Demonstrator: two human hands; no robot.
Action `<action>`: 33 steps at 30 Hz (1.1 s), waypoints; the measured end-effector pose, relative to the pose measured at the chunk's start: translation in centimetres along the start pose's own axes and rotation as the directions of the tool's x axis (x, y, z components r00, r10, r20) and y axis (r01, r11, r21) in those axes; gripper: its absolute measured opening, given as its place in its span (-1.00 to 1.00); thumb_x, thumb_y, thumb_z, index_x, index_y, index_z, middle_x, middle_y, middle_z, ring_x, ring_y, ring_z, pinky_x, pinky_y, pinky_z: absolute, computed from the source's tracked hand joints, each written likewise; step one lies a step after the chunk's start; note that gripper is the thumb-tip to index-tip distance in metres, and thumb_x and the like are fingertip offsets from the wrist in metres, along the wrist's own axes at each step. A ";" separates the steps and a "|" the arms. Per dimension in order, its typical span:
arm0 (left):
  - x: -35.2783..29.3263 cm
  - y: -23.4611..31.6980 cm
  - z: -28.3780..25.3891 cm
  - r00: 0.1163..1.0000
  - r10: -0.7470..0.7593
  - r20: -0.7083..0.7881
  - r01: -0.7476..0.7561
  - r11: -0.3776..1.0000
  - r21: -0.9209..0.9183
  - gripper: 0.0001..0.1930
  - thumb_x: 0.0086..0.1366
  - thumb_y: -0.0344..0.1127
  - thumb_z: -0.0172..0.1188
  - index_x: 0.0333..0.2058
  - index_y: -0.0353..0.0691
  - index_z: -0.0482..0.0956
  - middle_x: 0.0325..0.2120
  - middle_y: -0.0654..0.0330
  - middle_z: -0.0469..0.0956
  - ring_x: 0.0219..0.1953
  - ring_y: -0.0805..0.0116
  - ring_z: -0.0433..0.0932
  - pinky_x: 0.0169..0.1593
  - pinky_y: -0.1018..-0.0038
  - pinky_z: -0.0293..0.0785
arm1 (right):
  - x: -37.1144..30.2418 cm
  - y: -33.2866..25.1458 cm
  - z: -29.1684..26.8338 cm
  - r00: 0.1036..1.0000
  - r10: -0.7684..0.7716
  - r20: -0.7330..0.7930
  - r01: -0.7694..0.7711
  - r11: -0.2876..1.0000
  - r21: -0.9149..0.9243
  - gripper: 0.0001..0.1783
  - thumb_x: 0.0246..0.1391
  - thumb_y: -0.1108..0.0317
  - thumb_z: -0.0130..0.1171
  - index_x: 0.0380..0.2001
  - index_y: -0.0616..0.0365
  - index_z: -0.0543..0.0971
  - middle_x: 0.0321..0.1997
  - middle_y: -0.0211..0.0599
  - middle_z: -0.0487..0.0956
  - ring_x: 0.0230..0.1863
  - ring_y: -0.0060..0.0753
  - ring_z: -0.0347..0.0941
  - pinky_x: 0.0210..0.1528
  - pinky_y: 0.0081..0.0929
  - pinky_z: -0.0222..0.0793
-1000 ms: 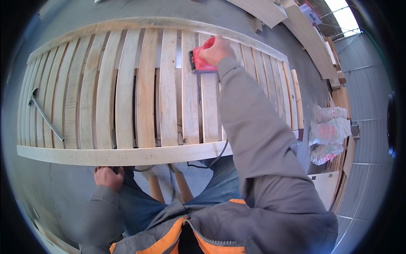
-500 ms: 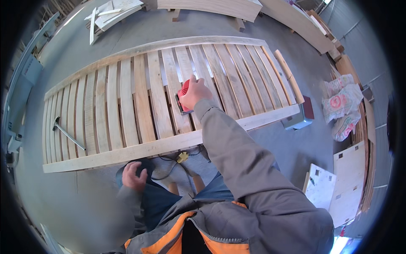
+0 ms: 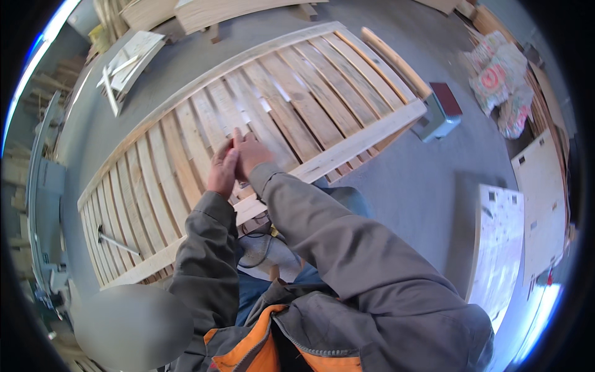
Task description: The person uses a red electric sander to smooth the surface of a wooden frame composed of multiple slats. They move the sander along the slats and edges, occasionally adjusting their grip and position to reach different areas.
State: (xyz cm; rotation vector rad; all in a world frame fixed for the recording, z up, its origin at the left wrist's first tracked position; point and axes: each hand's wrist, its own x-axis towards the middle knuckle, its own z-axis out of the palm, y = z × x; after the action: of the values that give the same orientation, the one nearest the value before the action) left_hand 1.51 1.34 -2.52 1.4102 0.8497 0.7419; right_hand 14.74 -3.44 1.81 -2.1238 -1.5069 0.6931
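Both hands are together above the middle of a slatted wooden frame [image 3: 322, 127]. My right hand [image 3: 254, 154] is closed on the red power sander. The sander is almost wholly covered by the hands, with only a trace of red between them. Pressed against it from the left, my left hand [image 3: 221, 170] has its fingers closed round the same spot. On the slats at the left end lies a hammer [image 3: 119, 240] with a pale handle.
A loose wooden rail [image 3: 396, 62] sits along the frame's right end. Beyond it stands a grey-green box-like stool with a dark red top [image 3: 445, 99]. Printed sacks [image 3: 496, 80] and boards [image 3: 496, 242] are at the right, stacked planks [image 3: 235, 13] at the back.
My left hand has risen from beside my leg to join the right hand at the sander. The right hand has moved left and nearer. My view has turned, tilting the frame.
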 end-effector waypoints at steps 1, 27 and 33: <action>-0.2 0.3 1.1 0.991 -0.064 -0.114 0.051 0.992 -0.117 -0.47 0.64 -0.23 0.08 0.43 -0.42 0.33 0.30 0.03 0.53 0.27 0.28 0.52 0.37 0.40 0.43 | -0.4 0.0 -0.2 1.000 0.001 0.017 -0.001 1.000 0.014 -0.11 0.28 0.09 0.21 0.57 0.07 0.12 0.32 0.10 0.46 0.26 0.19 0.55 0.25 0.03 0.54; 2.3 1.5 2.7 0.977 0.186 -0.104 -0.003 0.499 0.867 -0.52 0.46 0.08 0.18 0.20 -0.03 0.64 0.24 -0.10 0.47 0.28 -0.18 0.49 0.34 0.10 0.42 | -31.4 37.9 -2.0 0.866 0.408 -0.291 -0.353 0.908 0.225 -0.27 0.00 0.13 0.51 0.24 0.14 0.55 0.07 -0.01 0.69 -0.08 -0.17 0.70 -0.01 -0.20 0.64; 0.2 3.0 2.8 0.992 0.092 -0.086 0.051 0.334 0.941 -0.27 0.23 0.15 0.35 0.32 -0.02 0.51 0.30 -0.07 0.40 0.31 -0.17 0.48 0.39 0.09 0.39 | -48.5 40.8 8.9 0.635 0.736 0.237 -0.764 0.644 0.046 -0.41 0.07 0.05 0.45 0.13 0.07 0.64 0.00 0.02 0.74 0.05 0.03 0.70 0.12 -0.04 0.60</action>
State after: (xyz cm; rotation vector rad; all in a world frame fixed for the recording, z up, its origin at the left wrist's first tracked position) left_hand 4.21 0.19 0.40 2.4534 1.5095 0.2773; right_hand 25.28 -61.40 -23.20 -2.6043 -0.5214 1.2815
